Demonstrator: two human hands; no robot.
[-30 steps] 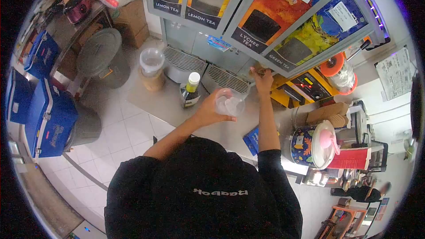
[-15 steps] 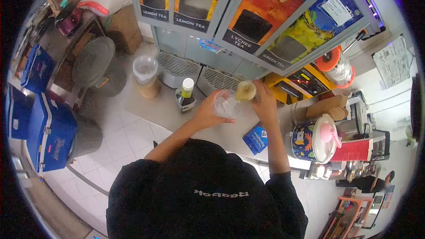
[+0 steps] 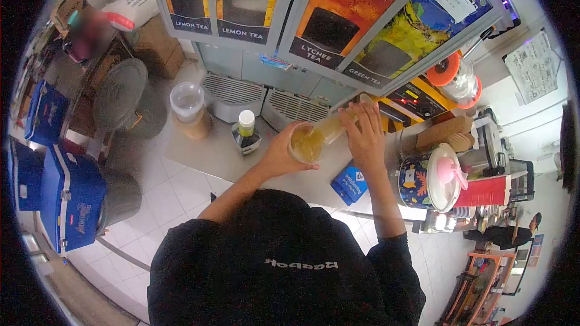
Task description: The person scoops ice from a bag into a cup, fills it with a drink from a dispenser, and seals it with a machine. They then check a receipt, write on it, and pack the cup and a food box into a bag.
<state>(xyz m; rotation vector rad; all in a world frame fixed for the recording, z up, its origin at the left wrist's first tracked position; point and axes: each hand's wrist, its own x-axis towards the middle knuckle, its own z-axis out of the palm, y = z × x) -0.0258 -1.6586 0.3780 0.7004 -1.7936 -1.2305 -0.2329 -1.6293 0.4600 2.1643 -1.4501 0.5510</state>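
Note:
My left hand (image 3: 284, 151) is wrapped round a clear cup (image 3: 307, 144) with yellowish liquid and ice-like pieces in it. Tilted toward that cup is a clear container (image 3: 332, 128) of pale yellow liquid, gripped by my right hand (image 3: 364, 136); its mouth is at the cup's rim. A dark bottle with a white cap (image 3: 246, 133) stands on the counter left of my left hand. Below my right hand lies a blue packet (image 3: 349, 184).
Tea dispensers (image 3: 326, 24) with drip trays (image 3: 234, 93) line the counter's back. Stacked plastic cups (image 3: 188, 104) stand at left, a patterned pot (image 3: 429, 178) at right. Blue coolers (image 3: 72, 196) are far left. Another person (image 3: 504, 235) is at the far right.
The container in my right hand has tipped over toward the cup, and the cup now holds yellowish liquid. The view has shifted slightly.

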